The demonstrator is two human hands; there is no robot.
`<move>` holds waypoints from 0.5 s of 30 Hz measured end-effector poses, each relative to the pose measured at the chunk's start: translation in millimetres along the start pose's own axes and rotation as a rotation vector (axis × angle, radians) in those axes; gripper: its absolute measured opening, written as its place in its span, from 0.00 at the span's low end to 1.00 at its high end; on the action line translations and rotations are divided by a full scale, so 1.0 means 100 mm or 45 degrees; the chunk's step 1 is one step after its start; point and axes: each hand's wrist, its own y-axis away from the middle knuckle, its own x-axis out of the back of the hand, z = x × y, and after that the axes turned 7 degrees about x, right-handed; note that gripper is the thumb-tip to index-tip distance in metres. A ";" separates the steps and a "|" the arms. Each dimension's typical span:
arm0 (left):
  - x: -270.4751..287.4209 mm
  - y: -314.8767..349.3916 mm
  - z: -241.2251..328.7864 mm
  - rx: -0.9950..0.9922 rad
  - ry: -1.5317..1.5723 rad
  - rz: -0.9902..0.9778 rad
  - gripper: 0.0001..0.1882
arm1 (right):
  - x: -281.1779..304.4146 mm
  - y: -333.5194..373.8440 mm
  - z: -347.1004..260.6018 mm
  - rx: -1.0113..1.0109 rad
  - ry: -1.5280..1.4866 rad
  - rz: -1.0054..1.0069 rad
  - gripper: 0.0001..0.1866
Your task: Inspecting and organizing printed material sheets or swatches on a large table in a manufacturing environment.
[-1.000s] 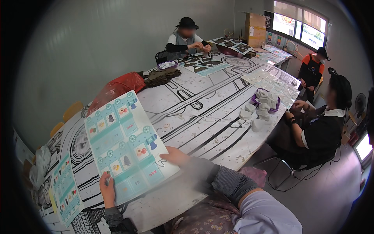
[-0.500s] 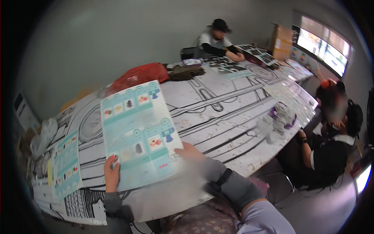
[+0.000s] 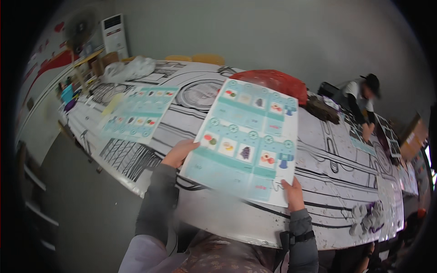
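A large light sheet [image 3: 218, 175] printed with teal train cars and fruit pictures is held tilted above the long table in front of me. My left hand [image 3: 181, 154] grips its left edge, the fingers partly behind it. At the lower right corner, my right hand [image 3: 295, 194] pinches the sheet, thumb on the printed side. Another similar printed sheet [image 3: 143, 111] lies flat on the table to the left, beside a yellowish piece of paper [image 3: 113, 104].
The table [image 3: 205, 211] has black line drawings. Beyond my sheet lie a red plastic bag [image 3: 273, 82] and a dark brown pile [image 3: 322, 109]. White plastic [image 3: 129, 69] sits far left; whitish-grey pieces [image 3: 366, 218] are at right. A co-worker [image 3: 357, 95] handles dark sheets near a cardboard box [image 3: 415, 136].
My view has turned left, bringing the fan and the table's left end into sight. My left hand has shifted up the sheet's left edge; my right hand still holds its lower right corner.
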 end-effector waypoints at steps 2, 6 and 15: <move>0.11 0.10 0.05 -0.099 0.161 -0.145 0.29 | 0.02 -0.03 0.02 0.088 -0.135 0.002 0.18; 0.08 0.31 0.16 -0.406 0.692 -0.542 0.35 | -0.12 0.01 -0.09 0.136 -0.263 0.064 0.18; -0.59 0.16 -0.01 -0.216 0.311 -0.631 0.36 | -0.16 0.03 -0.15 0.075 -0.500 0.059 0.20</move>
